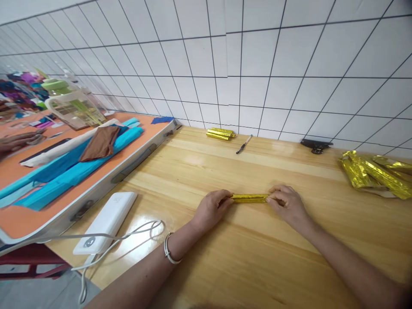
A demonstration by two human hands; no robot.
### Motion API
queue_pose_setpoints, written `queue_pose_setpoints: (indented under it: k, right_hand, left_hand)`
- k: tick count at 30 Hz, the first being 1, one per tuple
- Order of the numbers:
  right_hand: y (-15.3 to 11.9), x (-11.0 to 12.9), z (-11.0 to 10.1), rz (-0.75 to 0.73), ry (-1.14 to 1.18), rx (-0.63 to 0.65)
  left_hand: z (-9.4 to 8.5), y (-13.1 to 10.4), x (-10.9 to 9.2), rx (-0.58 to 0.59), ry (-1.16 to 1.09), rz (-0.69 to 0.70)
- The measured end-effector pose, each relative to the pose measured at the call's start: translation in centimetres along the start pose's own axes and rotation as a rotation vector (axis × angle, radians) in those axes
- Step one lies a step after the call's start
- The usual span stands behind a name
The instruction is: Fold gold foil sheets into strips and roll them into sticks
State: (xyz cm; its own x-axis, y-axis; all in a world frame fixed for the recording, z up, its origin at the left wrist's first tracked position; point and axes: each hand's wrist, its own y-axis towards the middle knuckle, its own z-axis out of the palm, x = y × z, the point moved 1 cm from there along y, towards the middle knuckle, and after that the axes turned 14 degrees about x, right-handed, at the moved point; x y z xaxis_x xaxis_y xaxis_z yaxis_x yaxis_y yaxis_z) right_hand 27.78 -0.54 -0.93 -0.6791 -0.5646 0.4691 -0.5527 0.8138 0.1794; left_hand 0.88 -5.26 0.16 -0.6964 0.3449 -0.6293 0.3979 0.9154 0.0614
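A narrow folded strip of shiny gold foil paper [250,198] lies crosswise just over the wooden table, stretched between my hands. My left hand [212,208] pinches its left end between thumb and fingers. At the other end, my right hand [288,204] has its thumb and fingers closed on the foil. Along the strip runs a lengthwise crease or seam. Against the wall lie several folded gold foil strips [220,134], and at the far right is a pile of loose, crumpled gold foil sheets [375,171].
A pen [244,144] and a black hair clip [317,145] lie near the tiled wall. On the left are a white power bank [106,221] with a cable, and an orange table [19,223] holding blue and brown cloth [100,143]. Another person's hand [21,141] shows there.
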Motion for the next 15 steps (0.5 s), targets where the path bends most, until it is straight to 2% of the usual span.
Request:
queue_pose_setpoints:
  k: [3,8,12,15]
  right_hand:
    - [0.09,-0.05,-0.06,0.003,0.039,0.01]
    - [-0.08,-0.26,-0.4,-0.051,0.108,0.017]
    - [-0.17,-0.26,-0.52,-0.066,0.085,0.037]
    - [-0.04,0.06,-0.43,-0.024,0.034,0.066]
  left_hand:
    - [0.05,0.15,-0.12,-0.021,-0.005,-0.033]
    - [-0.1,0.03,-0.12,-0.018,-0.007,0.04]
    - [-0.11,-0.11,0.05,-0.008,-0.019,0.068]
    - [0.0,-0.05,0.11,-0.006,-0.037,0.046]
